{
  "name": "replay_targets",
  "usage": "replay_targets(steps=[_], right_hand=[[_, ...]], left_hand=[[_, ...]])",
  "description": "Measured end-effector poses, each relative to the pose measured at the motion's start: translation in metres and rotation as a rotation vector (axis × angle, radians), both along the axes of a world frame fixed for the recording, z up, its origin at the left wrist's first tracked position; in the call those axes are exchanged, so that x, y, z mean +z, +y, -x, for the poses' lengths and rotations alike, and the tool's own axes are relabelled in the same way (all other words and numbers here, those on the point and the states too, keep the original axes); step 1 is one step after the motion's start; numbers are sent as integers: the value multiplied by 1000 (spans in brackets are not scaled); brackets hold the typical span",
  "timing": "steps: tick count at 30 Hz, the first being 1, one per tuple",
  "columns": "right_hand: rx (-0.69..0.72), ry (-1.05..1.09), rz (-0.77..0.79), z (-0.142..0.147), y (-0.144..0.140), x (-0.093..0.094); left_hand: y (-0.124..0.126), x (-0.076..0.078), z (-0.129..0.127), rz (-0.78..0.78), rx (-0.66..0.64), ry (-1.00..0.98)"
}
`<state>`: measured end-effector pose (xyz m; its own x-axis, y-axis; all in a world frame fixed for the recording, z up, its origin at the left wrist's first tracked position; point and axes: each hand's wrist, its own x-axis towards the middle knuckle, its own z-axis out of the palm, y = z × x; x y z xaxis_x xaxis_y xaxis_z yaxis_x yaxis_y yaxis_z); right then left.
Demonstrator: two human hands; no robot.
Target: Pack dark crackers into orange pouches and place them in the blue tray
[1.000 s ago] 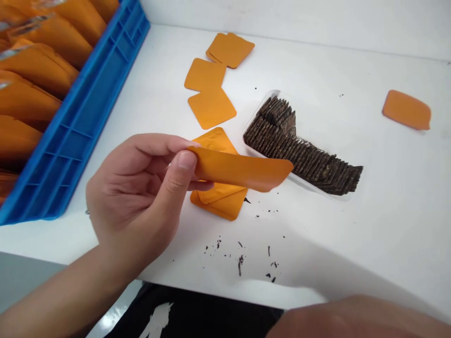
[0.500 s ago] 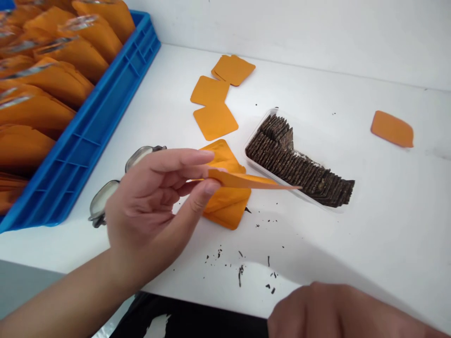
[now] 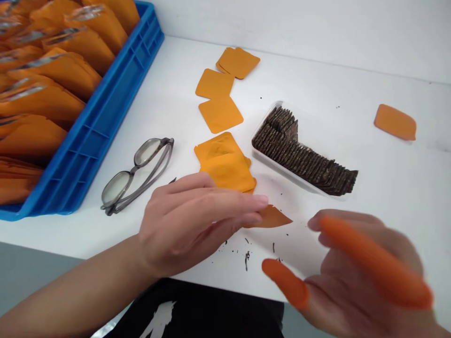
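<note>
My left hand (image 3: 197,218) has its fingers closed round a small flat orange packet (image 3: 273,218), whose pointed end sticks out past the fingertips. The thumb is mostly hidden. To the right, my right hand (image 3: 366,277) is slightly blurred, with thumb and fingers apart and nothing between them. Orange finger cots (image 3: 373,260) cover its thumb and index finger. Just beyond my left hand lies a small pile of orange packets (image 3: 227,171). Further back is a clear plastic tray (image 3: 271,162) with a row of thin dark brown square slices (image 3: 303,157).
A blue crate (image 3: 105,119) full of orange packets stands at the left. Folded glasses (image 3: 134,171) lie beside it. Several flat orange squares (image 3: 220,115) overlap at the back, and another orange piece (image 3: 394,122) lies far right. Dark crumbs (image 3: 247,258) dot the white table near its front edge.
My left hand has moved right and down and turned over with the packet. My right hand has risen from the bottom edge and opened, showing its finger cots.
</note>
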<state>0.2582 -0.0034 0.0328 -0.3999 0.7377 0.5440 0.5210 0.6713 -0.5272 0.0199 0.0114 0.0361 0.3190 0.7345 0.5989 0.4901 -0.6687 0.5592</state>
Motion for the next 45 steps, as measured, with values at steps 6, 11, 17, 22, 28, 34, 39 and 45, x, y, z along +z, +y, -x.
replay_targets(steps=[6,11,17,22,28,34,39,45], right_hand=[[133,72,126,-1,14,-5],[283,535,773,-2,17,-12],[317,507,834,2,21,-21],[222,351,793,4,22,-21],[196,352,662,1,17,-17],[231,469,619,1,8,-14],[186,482,652,-1,7,-14],[87,241,499,-2,15,-13]], left_hand=[[-3,0,3,-41,46,-75],[-3,-8,-6,130,54,-253],[-9,-13,-8,318,65,-439],[-2,-19,-7,-35,15,-160],[4,-24,-6,-91,-90,-102],[-5,-26,-14,156,-113,-213],[-11,-31,-23,266,-135,-262],[-10,-34,-23,210,-129,-442]])
